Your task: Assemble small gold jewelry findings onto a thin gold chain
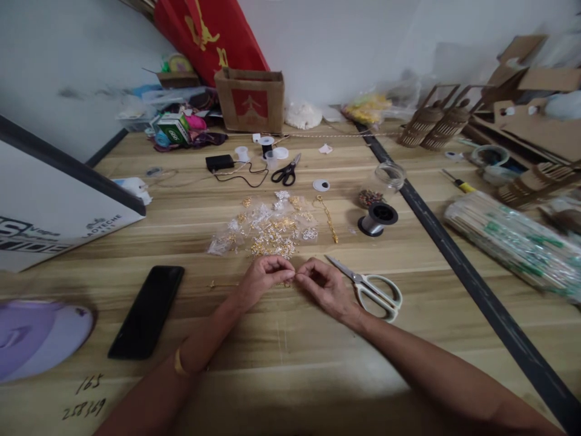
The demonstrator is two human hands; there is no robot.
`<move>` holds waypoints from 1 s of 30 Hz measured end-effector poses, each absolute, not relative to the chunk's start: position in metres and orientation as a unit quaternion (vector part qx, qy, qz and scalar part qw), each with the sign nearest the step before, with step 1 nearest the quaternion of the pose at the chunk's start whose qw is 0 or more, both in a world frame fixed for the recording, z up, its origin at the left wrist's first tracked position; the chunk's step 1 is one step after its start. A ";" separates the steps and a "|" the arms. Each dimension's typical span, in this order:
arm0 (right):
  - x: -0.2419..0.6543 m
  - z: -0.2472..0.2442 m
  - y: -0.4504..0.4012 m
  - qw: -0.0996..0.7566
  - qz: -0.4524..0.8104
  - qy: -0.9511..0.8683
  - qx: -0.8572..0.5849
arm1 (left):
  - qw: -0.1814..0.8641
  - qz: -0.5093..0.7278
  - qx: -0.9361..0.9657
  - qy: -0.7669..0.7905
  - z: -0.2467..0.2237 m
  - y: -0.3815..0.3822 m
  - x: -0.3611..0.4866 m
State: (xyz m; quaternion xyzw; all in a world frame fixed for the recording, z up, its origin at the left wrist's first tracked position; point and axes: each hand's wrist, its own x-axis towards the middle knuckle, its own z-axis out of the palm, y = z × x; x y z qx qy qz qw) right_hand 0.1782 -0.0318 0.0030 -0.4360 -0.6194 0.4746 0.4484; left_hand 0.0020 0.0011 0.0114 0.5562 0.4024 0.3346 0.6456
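Observation:
My left hand (267, 275) and my right hand (324, 286) meet at their fingertips just above the table, both pinched closed. Whatever lies between the fingertips is too small to make out. A thin gold chain (222, 284) runs along the wood and passes behind my left hand. Right beyond the hands spreads a pile of gold and silver jewelry findings (272, 242), partly in clear plastic bags. Scissors with pale handles (379, 293) lie beside my right hand, their blades angled toward the pile. A second gold chain (327, 219) rests beyond my right hand.
A black phone (147, 312) lies left of my forearm. Behind the pile are black-handled scissors (287, 172) and a black box with a cable (220, 162). A wire spool (377, 219) and a jar of beads (381, 184) stand at right, near wrapped sticks (512, 242).

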 end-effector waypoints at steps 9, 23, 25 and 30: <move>0.178 -0.001 -0.031 0.454 0.459 -0.629 -0.433 | 0.639 0.334 0.545 0.428 0.016 -0.001 0.005; 0.178 0.002 -0.032 0.442 0.468 -0.626 -0.441 | 0.553 0.344 0.627 0.428 0.016 -0.004 0.005; 0.177 0.003 -0.032 0.443 0.467 -0.623 -0.445 | 0.534 0.346 0.642 0.427 0.015 -0.004 0.004; 0.177 0.003 -0.032 0.437 0.473 -0.626 -0.439 | 0.494 0.340 0.680 0.422 0.015 -0.005 0.003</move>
